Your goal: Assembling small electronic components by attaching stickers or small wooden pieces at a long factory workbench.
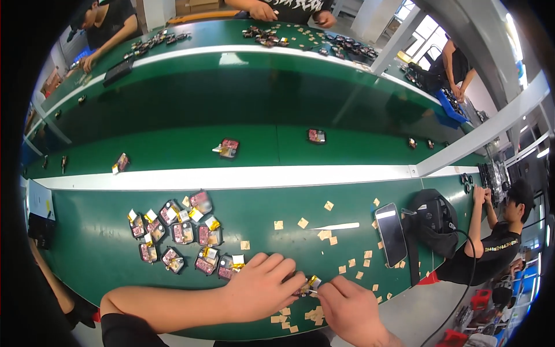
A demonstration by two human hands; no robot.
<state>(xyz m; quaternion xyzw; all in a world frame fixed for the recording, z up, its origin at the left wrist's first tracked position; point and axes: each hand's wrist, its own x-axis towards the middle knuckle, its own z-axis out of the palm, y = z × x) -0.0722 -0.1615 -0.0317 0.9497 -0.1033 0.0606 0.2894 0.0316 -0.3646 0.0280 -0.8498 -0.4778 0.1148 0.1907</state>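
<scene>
My left hand [263,284] is closed around a small black-cased circuit board unit [304,288] near the table's front edge. A silver cell with yellow tape shows at the unit's right end. Against that end, the fingers of my right hand [352,309] are pinched together; a thin pale piece seems to show at their tips, but I cannot tell what it is. Left of my hands lies a group of similar units [182,233] with reddish boards and yellow-taped cells. One of them [229,266] sits right beside my left hand. Small tan paper squares [314,315] lie between and below my hands.
A phone [391,236] and a black pouch [433,222] with a cable lie to the right. A white pointed blade-like strip [338,226] lies among more tan squares. Beyond a white rail [231,178], a green conveyor belt [272,147] carries several units. Other people work around.
</scene>
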